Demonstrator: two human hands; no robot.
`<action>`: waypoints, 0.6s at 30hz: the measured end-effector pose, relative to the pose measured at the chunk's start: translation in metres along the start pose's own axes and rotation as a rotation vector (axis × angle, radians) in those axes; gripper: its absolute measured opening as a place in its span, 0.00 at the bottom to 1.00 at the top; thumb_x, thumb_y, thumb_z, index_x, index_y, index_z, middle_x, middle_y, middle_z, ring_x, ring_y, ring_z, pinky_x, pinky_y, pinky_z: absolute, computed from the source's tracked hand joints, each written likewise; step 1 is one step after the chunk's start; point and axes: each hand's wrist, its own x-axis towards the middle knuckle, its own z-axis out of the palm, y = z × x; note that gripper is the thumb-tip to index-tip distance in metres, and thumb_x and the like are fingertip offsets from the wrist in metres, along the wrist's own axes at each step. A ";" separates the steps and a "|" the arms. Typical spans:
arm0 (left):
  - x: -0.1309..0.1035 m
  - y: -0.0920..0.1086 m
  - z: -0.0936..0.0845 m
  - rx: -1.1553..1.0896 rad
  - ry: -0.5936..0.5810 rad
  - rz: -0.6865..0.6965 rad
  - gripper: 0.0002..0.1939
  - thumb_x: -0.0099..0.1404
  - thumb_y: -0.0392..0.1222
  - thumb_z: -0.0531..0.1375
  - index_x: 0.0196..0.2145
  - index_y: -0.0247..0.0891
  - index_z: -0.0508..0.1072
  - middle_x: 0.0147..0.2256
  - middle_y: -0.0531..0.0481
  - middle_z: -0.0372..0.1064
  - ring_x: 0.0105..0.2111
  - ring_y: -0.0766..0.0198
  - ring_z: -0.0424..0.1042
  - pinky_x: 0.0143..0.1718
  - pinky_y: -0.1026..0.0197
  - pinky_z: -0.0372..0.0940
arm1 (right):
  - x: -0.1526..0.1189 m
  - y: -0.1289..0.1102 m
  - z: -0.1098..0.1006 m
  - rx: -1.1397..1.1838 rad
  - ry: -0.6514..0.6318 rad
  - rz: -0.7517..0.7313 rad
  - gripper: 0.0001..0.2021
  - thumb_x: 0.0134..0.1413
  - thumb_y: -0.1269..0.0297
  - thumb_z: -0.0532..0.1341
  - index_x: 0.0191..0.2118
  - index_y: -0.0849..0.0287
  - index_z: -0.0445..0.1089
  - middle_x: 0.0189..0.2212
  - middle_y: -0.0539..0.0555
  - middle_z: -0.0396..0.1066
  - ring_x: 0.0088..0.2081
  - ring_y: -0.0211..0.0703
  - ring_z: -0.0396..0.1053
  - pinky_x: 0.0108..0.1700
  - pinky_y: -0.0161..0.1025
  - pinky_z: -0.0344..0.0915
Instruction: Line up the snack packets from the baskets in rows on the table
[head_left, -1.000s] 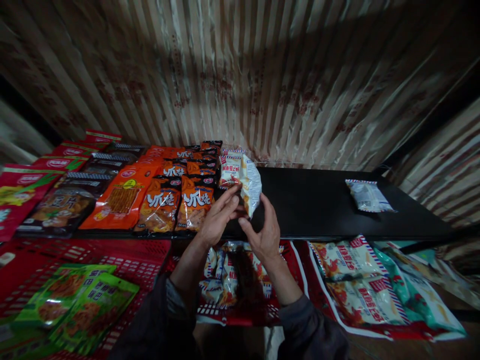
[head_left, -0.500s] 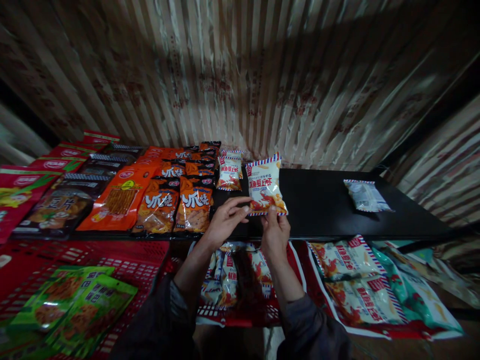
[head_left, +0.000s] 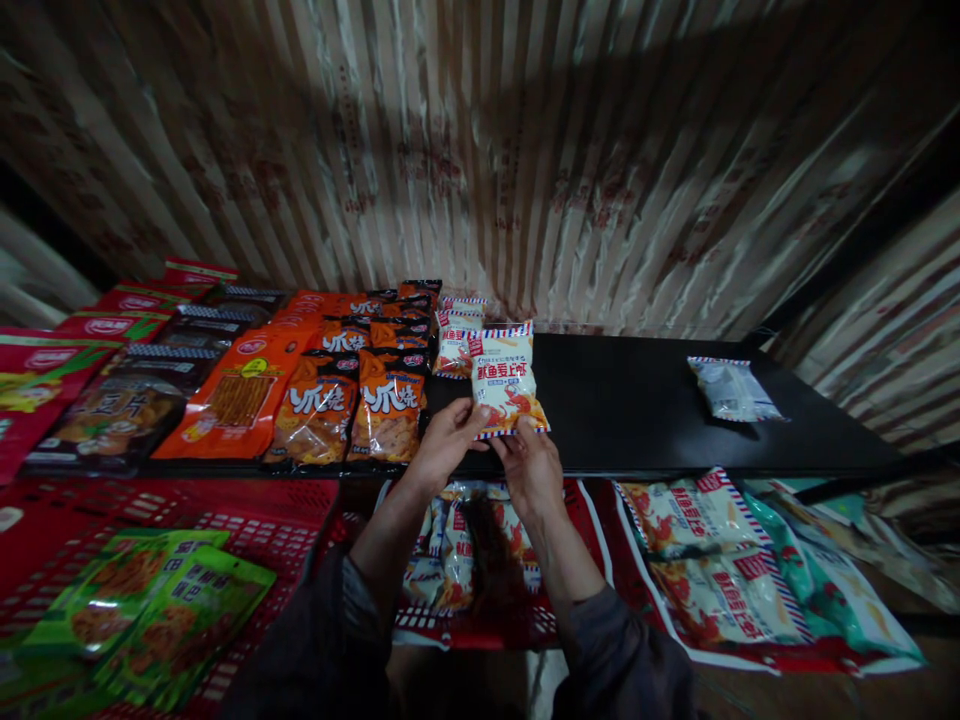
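A white snack bag (head_left: 504, 375) with red lettering and striped edges stands nearly upright above the black shelf (head_left: 622, 400). My left hand (head_left: 448, 440) closes on its lower left corner, thumb in front. My right hand (head_left: 532, 468) pinches the bottom edge, with the thumb on the front. Just behind and left, a matching snack bag (head_left: 452, 340) is partly covered by the held one. Orange and black snack bags (head_left: 388, 405) lie in rows to the left of my hands.
Farther left on the shelf lie orange stick packs (head_left: 240, 395), dark pouches (head_left: 124, 410) and red packs (head_left: 45, 375). A silvery-backed bag (head_left: 735, 390) lies at right. Below are red baskets (head_left: 300, 530) with green packs (head_left: 180, 620) and more white snack bags (head_left: 720, 600). Corrugated sheeting (head_left: 480, 180) rises behind.
Both hands have moved the held snack bag slightly left and a little lower. It now overlaps the matching bag behind it, and its front faces me more squarely.
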 end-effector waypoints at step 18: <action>0.001 0.003 -0.006 -0.085 0.081 0.042 0.22 0.47 0.51 0.71 0.36 0.35 0.75 0.36 0.45 0.78 0.38 0.56 0.76 0.47 0.53 0.66 | 0.010 -0.018 -0.007 -0.226 0.015 -0.034 0.25 0.40 0.54 0.70 0.46 0.58 0.72 0.42 0.53 0.78 0.43 0.44 0.75 0.44 0.39 0.70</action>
